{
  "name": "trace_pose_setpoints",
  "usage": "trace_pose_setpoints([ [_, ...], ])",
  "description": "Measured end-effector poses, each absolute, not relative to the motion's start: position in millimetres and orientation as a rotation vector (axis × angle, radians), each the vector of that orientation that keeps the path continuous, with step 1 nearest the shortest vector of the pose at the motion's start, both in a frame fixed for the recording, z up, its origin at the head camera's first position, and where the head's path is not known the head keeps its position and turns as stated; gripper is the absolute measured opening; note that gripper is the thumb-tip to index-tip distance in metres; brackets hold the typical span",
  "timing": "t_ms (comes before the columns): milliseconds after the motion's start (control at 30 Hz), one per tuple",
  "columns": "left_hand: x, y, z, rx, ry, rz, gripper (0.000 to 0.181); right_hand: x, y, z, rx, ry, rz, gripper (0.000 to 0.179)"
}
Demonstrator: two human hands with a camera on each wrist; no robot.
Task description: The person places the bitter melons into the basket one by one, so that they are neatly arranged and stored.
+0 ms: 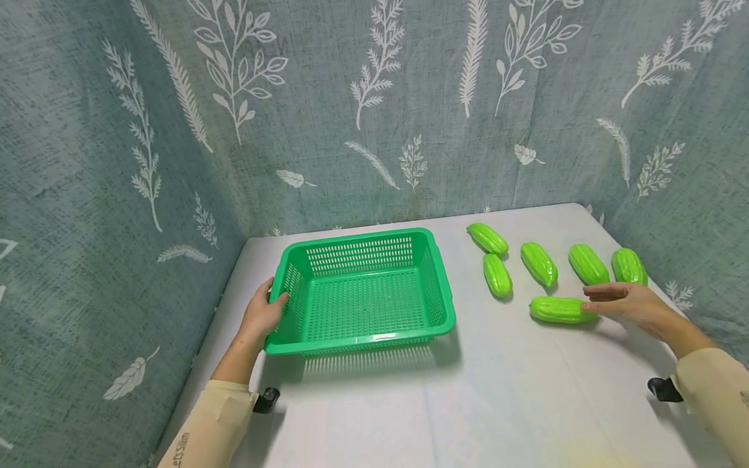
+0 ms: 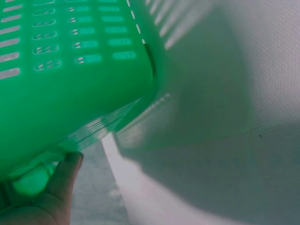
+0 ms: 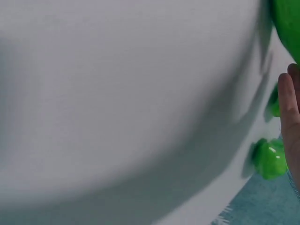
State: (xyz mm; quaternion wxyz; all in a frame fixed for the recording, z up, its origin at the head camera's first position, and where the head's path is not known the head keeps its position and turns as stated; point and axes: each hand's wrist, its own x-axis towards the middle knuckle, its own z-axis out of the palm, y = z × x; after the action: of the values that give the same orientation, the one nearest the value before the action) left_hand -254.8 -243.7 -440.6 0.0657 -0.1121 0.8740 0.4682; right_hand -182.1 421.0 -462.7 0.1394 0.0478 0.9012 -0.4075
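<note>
A green plastic basket (image 1: 365, 305) with slotted walls stands on the left half of the table, with nothing inside it. My left hand (image 1: 263, 315) holds its left rim, the thumb over the edge; in the left wrist view the thumb (image 2: 65, 180) shows beside the basket wall (image 2: 70, 98). To the right, a bright green ridged gourd (image 1: 558, 310) lies sideways. At its right end is my right hand (image 1: 634, 309), fingers extended, thumb overlapping the tip. In the right wrist view straight fingers (image 3: 288, 96) show just below a gourd (image 3: 288, 23); firm contact is unclear.
Several more green gourds lie at the back right: one (image 1: 487, 239) near the basket, another (image 1: 497, 276) just in front of it, others (image 1: 538, 263) farther right. The white table (image 1: 468, 403) meets patterned cloth walls (image 1: 328, 117) at the back and sides.
</note>
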Motion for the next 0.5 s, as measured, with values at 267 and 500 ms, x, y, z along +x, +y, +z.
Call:
trace_pose_setpoints([
  [267,-255,-245,-441,-0.351,2.636,1.405,0.067,-201,413,-440,0.161,2.606,-1.182,0.08],
  [500,-257,-246,-441,-0.348,2.637,1.403,0.067,-221,390,-416,0.117,2.642,-1.209,0.078],
])
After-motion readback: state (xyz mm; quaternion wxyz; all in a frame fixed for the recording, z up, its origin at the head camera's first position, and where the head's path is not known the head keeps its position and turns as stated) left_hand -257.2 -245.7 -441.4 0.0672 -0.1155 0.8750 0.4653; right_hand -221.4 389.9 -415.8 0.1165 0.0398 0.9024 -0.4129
